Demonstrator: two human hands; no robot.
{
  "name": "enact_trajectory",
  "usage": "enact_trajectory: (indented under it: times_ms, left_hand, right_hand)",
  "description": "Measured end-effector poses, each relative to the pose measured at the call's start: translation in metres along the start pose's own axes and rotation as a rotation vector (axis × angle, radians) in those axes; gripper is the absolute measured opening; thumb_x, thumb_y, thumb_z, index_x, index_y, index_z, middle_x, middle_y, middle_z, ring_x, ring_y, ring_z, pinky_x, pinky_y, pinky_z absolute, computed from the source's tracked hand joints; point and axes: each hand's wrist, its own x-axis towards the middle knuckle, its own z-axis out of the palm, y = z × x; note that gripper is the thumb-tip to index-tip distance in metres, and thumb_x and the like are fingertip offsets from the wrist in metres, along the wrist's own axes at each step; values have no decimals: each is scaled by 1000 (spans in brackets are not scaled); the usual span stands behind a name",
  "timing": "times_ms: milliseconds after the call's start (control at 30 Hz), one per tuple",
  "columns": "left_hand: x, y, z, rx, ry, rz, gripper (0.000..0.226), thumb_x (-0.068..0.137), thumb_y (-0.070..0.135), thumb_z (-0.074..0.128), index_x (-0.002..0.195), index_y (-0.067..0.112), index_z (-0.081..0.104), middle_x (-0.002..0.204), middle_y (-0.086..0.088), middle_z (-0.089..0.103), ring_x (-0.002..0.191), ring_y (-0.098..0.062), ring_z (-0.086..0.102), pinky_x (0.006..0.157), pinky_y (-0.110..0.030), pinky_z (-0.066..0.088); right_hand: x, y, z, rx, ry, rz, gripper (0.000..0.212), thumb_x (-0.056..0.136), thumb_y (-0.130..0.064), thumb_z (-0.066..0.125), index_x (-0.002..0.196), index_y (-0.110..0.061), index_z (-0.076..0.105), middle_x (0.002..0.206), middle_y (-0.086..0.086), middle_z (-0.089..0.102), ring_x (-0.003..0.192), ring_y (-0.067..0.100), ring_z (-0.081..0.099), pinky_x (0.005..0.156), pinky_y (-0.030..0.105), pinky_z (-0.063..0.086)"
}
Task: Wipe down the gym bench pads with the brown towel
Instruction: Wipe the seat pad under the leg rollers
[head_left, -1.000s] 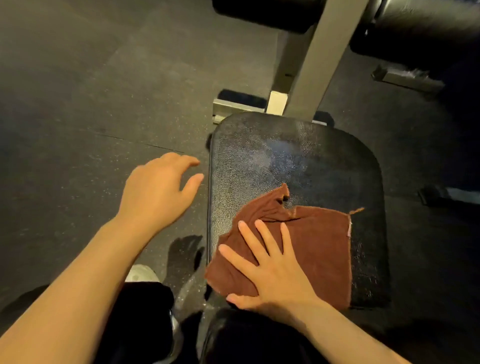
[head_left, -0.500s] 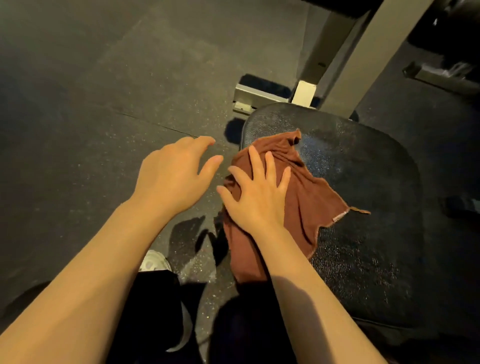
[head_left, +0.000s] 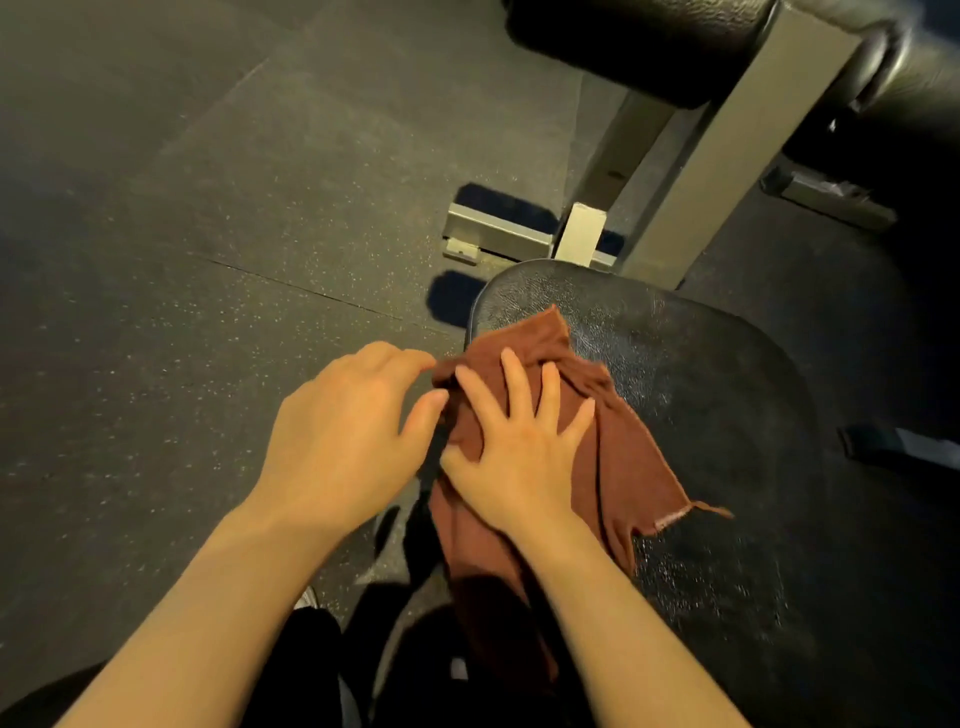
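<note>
Brown towel (head_left: 618, 441) lies bunched on the black bench pad's (head_left: 727, 415) left edge, pressed flat by the right hand (head_left: 511, 441) with fingers spread for wiping, while the left hand (head_left: 343, 431) hovers beside it, fingers relaxed.

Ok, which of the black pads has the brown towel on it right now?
The flat seat pad nearest the person, under the brown towel that the right hand presses flat. The roller pads up on the frame are bare.

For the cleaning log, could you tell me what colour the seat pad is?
Black, with a pebbled sheen: the seat pad, head view.
</note>
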Motion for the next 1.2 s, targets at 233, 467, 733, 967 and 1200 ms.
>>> enact_trajectory:
  times_ms: [233,467,733,967,1200]
  left_hand:
    - [7,15,54,108,45,257,44,81,39,44,109,16,70,90,-2,69,71,-27,68,55,-35,54]
    - [-14,35,118,-5,-25,357,57,85,55,46,131,24,62,144,-7,54,135,-28,43,109,-52,35]
    - [-22,44,133,15,19,313,59,81,62,49,129,31,66,148,-1,51,143,-22,33,108,-59,22]
    - [-27,40,137,-125,96,309,47,83,55,54,123,32,66,148,1,48,145,-20,31,115,-55,16]
    - [-27,38,140,-226,183,297,36,87,47,57,121,36,60,149,5,44,146,-17,31,119,-53,14]
  right_hand:
    - [137,32,-30,59,35,-41,60,85,-72,49,139,-47,44,160,-8,23,150,24,5,117,62,-4]
    - [176,71,-37,11,98,-9,58,92,-73,31,130,-36,56,137,-2,53,132,25,42,117,53,13]
    - [166,112,-40,-83,67,27,59,96,-68,26,145,-37,41,148,8,43,139,33,34,118,53,12]
    - [159,35,-34,-153,-66,-392,73,82,-82,20,121,-37,61,128,1,52,131,28,38,113,64,9]
    - [168,50,-32,8,29,-420,48,96,-64,37,118,-31,65,128,-6,58,130,18,44,120,48,8]
